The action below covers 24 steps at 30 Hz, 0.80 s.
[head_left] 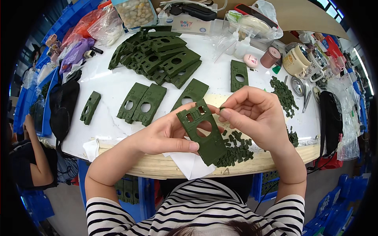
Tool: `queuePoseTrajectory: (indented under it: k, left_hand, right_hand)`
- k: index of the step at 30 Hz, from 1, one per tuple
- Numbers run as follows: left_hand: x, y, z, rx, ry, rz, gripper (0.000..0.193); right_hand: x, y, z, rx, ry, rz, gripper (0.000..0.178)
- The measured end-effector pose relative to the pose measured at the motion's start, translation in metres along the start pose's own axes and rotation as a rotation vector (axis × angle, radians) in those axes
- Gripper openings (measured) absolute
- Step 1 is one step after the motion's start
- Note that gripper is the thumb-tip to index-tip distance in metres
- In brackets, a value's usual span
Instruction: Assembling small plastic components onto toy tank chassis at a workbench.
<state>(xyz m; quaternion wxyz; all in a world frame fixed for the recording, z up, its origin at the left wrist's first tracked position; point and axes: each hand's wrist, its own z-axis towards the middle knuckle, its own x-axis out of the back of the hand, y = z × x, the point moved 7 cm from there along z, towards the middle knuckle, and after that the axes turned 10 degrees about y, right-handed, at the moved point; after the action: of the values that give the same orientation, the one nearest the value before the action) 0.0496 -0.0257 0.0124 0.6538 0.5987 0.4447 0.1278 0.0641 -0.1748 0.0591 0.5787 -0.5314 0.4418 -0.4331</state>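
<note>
My left hand [159,135] grips a dark green plastic toy tank hull panel [212,147], tilted, with a large round hole and small rectangular openings near its upper end. Close to that upper end, my right hand [258,116] pinches a tiny green piece [222,109] between thumb and forefinger, mostly covered by the fingertips. Below the panel lies a heap of small green plastic pieces [240,151] at the table's near edge. Another such panel [193,92] rests just beyond my left hand.
A large pile of green panels [157,55] fills the far middle. Single panels [135,101] lie to the left, one [239,74] to the right. More small pieces [283,96] spread at right, near tweezers [306,96], tape [298,85] and mugs [296,61]. A black face mask [65,104] hangs left.
</note>
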Motion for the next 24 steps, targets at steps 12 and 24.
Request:
queuePoseTrajectory:
  k: [12, 24]
  left_hand:
    - [-0.0017, 0.0012, 0.0004, 0.002, -0.003, -0.012, 0.079]
    - [-0.0031, 0.0021, 0.0005, 0.021, -0.019, -0.024, 0.078]
  right_hand:
    - [0.0016, 0.002, 0.0012, 0.045, 0.041, -0.051, 0.019]
    - [0.0039, 0.0034, 0.0027, -0.015, 0.051, 0.006, 0.022]
